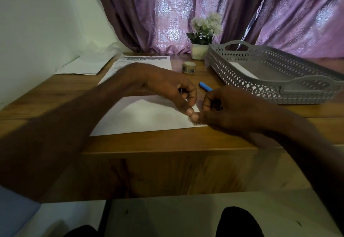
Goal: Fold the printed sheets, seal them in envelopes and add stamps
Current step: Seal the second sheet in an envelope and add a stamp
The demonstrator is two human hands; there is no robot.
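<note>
Head view: an envelope (147,117) lies flat on the desk (167,143). Both thumbs meet at its right corner. The left hand (167,86) and right hand (229,110) have curled fingers; whether they pinch a stamp is hidden. The stamp roll (189,67) stands behind, sheets (145,62) partly covered.

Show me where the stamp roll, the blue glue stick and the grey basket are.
stamp roll (188,67): head view, on its outer side band.
blue glue stick (204,86): head view, on the middle of its visible blue body.
grey basket (242,67): head view, on its perforated left wall.
</note>
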